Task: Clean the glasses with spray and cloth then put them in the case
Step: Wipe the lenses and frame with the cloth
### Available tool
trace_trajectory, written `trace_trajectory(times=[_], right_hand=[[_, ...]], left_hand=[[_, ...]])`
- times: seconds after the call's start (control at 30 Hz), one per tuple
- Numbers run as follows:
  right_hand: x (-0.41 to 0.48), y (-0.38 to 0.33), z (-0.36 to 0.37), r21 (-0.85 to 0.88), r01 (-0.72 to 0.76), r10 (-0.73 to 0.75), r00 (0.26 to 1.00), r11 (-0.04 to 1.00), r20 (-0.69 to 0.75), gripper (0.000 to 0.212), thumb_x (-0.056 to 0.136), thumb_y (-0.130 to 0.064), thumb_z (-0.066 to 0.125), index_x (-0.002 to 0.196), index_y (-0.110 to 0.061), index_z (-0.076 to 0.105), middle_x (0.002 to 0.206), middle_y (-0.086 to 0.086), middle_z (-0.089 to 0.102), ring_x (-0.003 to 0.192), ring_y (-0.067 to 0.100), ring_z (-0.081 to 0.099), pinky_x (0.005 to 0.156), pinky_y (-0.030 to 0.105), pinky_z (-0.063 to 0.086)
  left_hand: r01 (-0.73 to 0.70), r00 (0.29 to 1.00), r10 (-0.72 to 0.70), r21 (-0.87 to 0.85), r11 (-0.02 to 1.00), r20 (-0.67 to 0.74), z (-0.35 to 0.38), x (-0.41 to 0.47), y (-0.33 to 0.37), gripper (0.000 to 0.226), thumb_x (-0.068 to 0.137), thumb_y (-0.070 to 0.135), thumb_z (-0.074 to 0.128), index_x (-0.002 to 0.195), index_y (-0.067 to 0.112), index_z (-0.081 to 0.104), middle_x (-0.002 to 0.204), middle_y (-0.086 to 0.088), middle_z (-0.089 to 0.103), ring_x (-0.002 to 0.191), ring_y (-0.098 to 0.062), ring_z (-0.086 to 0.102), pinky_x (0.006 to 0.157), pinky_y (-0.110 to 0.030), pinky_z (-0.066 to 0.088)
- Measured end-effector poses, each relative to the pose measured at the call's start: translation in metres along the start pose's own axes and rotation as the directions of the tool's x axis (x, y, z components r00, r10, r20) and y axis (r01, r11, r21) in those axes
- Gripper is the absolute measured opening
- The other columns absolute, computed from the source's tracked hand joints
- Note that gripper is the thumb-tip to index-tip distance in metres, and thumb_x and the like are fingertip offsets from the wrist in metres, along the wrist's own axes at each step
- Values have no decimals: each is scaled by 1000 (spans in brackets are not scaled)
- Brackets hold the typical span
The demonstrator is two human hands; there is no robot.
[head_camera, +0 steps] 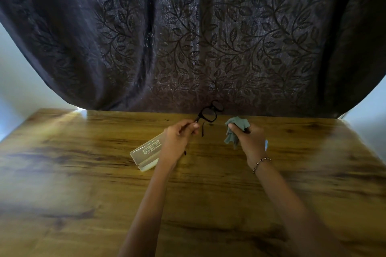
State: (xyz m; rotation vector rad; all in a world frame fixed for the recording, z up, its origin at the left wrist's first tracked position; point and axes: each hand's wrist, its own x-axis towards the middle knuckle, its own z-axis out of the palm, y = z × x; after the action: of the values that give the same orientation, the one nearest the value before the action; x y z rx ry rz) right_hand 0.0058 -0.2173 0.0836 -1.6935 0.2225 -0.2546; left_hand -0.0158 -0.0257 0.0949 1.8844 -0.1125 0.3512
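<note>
Black-framed glasses (pixel 209 113) held above the far side of the wooden desk (pixel 83 173), the left hand (pixel 179 139) pinching one temple. The right hand (pixel 249 139) is closed around a bunched grey-green cloth (pixel 236 129), apart from the lenses. A translucent case (pixel 147 152) lies open on the desk beside the left hand. Wiping likely goes best with the frame steadied near the hinge and light strokes across each lens. No spray bottle is clearly visible.

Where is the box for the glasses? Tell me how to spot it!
Look at the wooden table in front of the dark leafy curtain. Just beside the left hand, partly under its wrist, lies the case. It is the only long, pale see-through plastic box there, with small printing on its lid.
</note>
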Motion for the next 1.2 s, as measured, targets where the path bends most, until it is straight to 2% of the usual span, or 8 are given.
trace_trajectory(times=[0.1,0.23,0.33,0.5,0.9,1.07,1.13,1.2], right_hand=[[-10,-2,5,-21,-12,14,995,1000,101,9,77,-27,74,81,-21,67,84,3,71,78,16,67,69,33,55],[-25,-14,17,7,24,-24,985,1000,169,10,77,-26,74,77,-21,67,75,0,69,66,8,65,58,20,51],[-26,-19,24,78,-45,30,982,996,188,19,77,-28,74,82,-11,70,78,9,71,68,15,68,60,27,54],[-24,-21,28,141,-185,158,970,973,182,37,78,-27,74,88,8,67,71,13,64,53,13,59,41,19,43],[-23,-28,32,143,-119,98,985,983,145,10,90,-17,60,94,-12,68,83,1,67,62,1,62,46,13,47],[-18,-32,25,-30,-42,46,982,999,182,12,93,-20,54,83,-20,62,76,-2,64,62,4,61,53,16,52],[-18,-32,24,-184,25,16,976,983,219,14,94,-23,52,88,-14,62,78,2,64,67,12,62,61,25,53],[-19,-31,25,-317,117,-33,966,941,258,20,94,-25,50,93,-8,61,71,4,60,60,14,56,53,23,45]], left_hand=[[-38,998,43,134,990,-36,9,3,2,14,87,23,62,92,13,71,72,11,67,64,-7,64,59,-16,50],[-76,996,85,266,961,-24,20,4,4,15,85,23,66,92,11,71,72,7,68,55,8,57,57,-3,43],[-91,993,113,361,928,-41,25,1,6,13,85,23,66,92,14,72,76,6,71,57,8,56,56,-1,43],[-105,984,162,518,849,-67,32,-1,8,11,84,24,66,90,17,73,76,5,73,61,-7,64,56,-15,47],[-197,979,191,571,797,72,39,-8,12,14,91,24,55,98,20,67,82,-1,70,69,-19,64,55,-26,40],[-205,962,271,556,805,-39,24,2,15,14,90,27,58,99,21,67,84,3,70,63,-11,61,51,-17,43],[-283,929,367,565,775,-39,19,9,16,18,87,21,63,106,20,65,93,4,67,77,-10,58,60,-19,46],[-389,892,449,592,705,52,16,18,13,26,85,17,65,111,22,65,101,6,63,91,-12,52,72,-23,44]])
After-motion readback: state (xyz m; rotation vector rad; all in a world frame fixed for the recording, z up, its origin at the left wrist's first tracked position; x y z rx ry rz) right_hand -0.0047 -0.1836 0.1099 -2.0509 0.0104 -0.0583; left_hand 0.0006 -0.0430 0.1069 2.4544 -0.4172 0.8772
